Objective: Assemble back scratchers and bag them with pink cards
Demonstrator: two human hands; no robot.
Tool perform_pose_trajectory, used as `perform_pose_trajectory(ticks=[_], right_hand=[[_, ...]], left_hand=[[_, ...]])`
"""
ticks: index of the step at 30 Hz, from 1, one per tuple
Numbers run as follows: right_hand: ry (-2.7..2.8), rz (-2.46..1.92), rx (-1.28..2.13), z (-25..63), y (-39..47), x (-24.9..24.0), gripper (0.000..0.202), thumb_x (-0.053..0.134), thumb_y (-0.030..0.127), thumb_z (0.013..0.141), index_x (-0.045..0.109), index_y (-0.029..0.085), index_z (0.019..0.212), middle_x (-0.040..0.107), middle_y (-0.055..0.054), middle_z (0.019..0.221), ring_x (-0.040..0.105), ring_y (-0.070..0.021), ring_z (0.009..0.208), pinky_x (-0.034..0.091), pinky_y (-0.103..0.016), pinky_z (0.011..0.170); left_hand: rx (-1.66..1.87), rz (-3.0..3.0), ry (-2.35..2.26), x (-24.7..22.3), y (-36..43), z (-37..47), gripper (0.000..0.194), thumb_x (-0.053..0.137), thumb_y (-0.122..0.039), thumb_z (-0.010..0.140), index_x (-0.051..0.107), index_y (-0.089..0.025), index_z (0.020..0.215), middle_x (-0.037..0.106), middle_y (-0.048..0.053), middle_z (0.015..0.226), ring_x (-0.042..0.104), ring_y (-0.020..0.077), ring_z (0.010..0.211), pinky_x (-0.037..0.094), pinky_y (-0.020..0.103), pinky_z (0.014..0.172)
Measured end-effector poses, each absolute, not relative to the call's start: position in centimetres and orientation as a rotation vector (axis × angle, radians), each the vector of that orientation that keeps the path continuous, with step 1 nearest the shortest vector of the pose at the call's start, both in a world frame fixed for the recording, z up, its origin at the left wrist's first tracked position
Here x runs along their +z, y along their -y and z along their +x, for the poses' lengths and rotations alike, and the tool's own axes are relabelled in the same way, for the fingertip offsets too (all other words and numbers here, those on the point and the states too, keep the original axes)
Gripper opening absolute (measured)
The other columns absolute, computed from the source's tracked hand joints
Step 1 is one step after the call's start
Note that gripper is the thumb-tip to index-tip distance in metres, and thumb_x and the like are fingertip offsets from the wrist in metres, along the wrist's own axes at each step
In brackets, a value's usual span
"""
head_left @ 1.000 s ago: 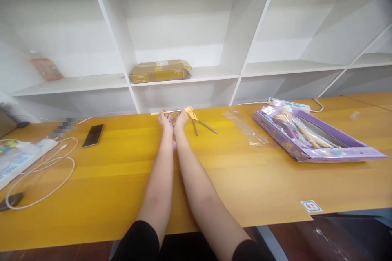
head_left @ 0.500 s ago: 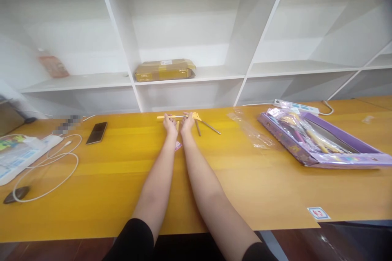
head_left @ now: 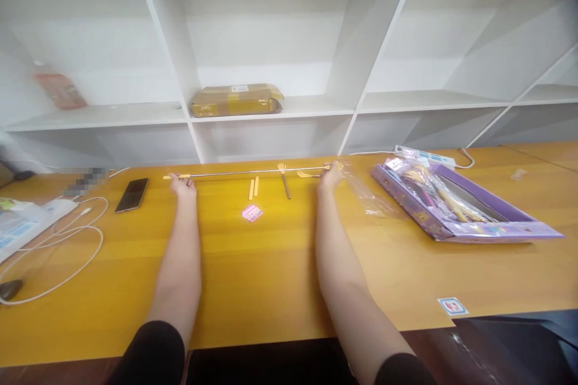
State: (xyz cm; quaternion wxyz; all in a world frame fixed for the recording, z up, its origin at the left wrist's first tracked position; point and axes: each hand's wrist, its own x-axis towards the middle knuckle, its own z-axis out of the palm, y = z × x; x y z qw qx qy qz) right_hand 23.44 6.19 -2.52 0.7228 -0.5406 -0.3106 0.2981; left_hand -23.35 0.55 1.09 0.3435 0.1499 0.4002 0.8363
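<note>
Yellow wooden table (head_left: 280, 264) beneath white shelving (head_left: 271, 42): two bare hands hold a thin telescopic metal rod (head_left: 253, 172) stretched level above the far edge of the tabletop.

Purple toy box (head_left: 465, 204) lies to the right, with a brown parcel (head_left: 235, 100) on the shelf behind. The left hand (head_left: 183, 183) is closed around the rod's yellow handle end; the right hand (head_left: 332, 174) grips the claw-tipped end, fingers curled on it. Below the rod lie a second small rod (head_left: 284, 179), two yellow sticks (head_left: 253, 187) and a pink tag (head_left: 252, 212). A phone (head_left: 131, 195) rests near the left hand, beside a white cable (head_left: 67, 240).
</note>
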Motion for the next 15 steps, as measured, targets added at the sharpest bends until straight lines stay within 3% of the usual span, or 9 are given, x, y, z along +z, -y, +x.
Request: perform_pose_trajectory(ticks=[3, 9, 15], right_hand=[[0.548, -1.151, 0.635, 24.9, -6.6, -2.8, 0.057, 0.034, 0.066, 0.11, 0.055, 0.026, 0.076, 0.029, 0.006, 0.055, 0.033, -0.0151, 0.047, 0.032, -0.029, 0.046], [0.431, -1.107, 0.614, 25.4, -7.4, -3.1, 0.055, 0.039, 0.06, 0.11, 0.057, 0.024, 0.072, 0.033, 0.006, 0.053, 0.034, -0.0133, 0.047, 0.028, -0.026, 0.047], [0.354, -1.113, 0.636, 25.9, -8.3, -4.3, 0.054, 0.038, 0.059, 0.111, 0.055, 0.025, 0.072, 0.028, 0.007, 0.056, 0.031, -0.0137, 0.047, 0.025, -0.027, 0.046]], left_hand=[[2.214, 0.444, -1.018, 0.2, -0.4, -24.8, 0.056, 0.053, -0.071, 0.106, 0.034, -0.025, 0.081, 0.014, -0.01, 0.058, 0.015, 0.0098, 0.046, 0.019, 0.027, 0.046], [2.2, 0.301, -0.829, -1.2, -2.2, -23.4, 0.049, 0.062, -0.062, 0.107, 0.044, -0.023, 0.083, 0.025, -0.011, 0.056, 0.022, 0.0069, 0.044, 0.019, 0.022, 0.045], [2.144, 0.275, -0.833, -1.6, -3.1, -23.5, 0.048, 0.068, -0.058, 0.104, 0.041, -0.023, 0.083, 0.024, -0.011, 0.057, 0.024, 0.0064, 0.042, 0.018, 0.022, 0.045]])
